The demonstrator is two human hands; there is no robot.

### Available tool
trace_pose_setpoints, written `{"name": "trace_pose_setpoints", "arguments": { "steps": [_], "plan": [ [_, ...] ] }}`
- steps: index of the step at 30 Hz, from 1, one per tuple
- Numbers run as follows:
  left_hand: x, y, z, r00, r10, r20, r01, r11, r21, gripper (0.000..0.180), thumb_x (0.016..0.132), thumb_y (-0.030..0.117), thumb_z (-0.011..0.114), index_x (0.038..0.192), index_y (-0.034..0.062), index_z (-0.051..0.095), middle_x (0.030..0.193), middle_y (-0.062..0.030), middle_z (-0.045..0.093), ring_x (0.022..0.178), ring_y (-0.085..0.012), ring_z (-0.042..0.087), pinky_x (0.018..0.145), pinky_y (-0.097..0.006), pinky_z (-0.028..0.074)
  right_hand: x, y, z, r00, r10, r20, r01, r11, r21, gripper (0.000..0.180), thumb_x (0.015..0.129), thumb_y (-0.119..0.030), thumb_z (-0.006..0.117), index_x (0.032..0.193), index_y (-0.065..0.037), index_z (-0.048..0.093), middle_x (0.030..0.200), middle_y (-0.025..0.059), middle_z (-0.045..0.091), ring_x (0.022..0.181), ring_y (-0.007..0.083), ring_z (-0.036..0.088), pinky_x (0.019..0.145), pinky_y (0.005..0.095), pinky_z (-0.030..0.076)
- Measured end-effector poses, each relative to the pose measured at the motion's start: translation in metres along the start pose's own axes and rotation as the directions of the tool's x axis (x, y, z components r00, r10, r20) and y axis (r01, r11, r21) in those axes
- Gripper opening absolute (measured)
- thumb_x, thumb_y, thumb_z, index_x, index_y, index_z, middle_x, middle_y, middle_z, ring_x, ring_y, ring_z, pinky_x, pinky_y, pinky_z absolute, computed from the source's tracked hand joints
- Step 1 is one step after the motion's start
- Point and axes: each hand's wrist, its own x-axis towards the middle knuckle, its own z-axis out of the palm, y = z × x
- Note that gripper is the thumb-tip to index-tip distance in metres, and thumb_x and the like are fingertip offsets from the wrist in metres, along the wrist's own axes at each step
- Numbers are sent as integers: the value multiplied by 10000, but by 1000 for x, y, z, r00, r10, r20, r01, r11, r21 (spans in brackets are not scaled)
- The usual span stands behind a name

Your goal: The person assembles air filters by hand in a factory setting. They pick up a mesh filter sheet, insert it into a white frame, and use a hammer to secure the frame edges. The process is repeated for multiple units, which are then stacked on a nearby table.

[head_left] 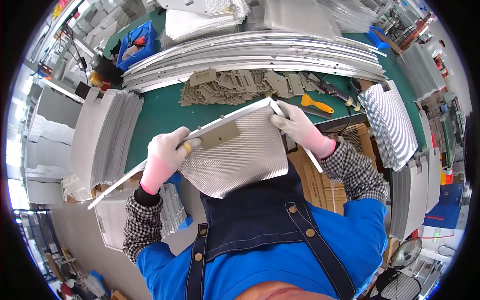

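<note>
A silver mesh panel hangs in front of my apron, a flat beige plate lying against its upper left part. Along the panel's top edge runs a thin white metal strip, bent at the upper right corner so that one end slopes down on the right. My left hand, in a white glove with a pink cuff, is closed on the strip and the panel's left edge; the strip's free end sticks out past it. Gloved alike, my right hand closes its fingers around the strip and panel near the bent corner.
On the green table lie a heap of beige plates, a yellow scraper and a power tool. Long metal strips span the back. Panel stacks stand left and right; a cardboard box sits below.
</note>
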Motion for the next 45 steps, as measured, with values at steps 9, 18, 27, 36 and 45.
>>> {"name": "trace_pose_setpoints", "arguments": {
  "steps": [9,18,27,36,45],
  "plan": [
    [18,4,3,1000,-15,19,15,1000,10,330,907,379,735,956,57,681,716,-176,661,678,-369,668,617,-425,509,7,-4,-7,996,-36,-83,44,995,93,329,1000,-253,611,1170,26,573,917,16,584,839,72,528,750,249,468],
    [21,-2,7,995,-78,63,80,996,-31,329,910,355,733,971,34,698,700,-179,645,639,-339,650,613,-402,496,-2,16,14,988,-93,-122,116,973,200,633,1012,-546,581,1238,45,560,1061,62,624,1004,138,563,916,317,472],
    [32,13,12,998,14,63,-16,1000,22,303,910,304,734,969,10,691,693,-201,615,631,-350,632,608,-391,481,2,29,-16,979,-206,-16,206,971,122,485,1081,-356,486,1321,66,479,1075,171,615,1041,247,595,958,354,460],
    [31,11,16,990,11,139,-7,1000,-30,294,901,279,742,977,0,689,646,-173,579,559,-284,568,593,-362,466,-9,43,-16,981,-191,37,187,978,98,595,1066,-409,505,1409,72,431,1291,190,581,1245,252,546,1062,361,414],
    [34,15,10,999,18,50,-20,999,49,305,885,298,759,965,13,688,677,-184,610,600,-316,629,598,-373,480,4,32,-41,981,-110,157,85,983,162,533,1037,-392,569,1328,48,487,1159,108,589,1061,152,539,938,321,466]
  ]
}}
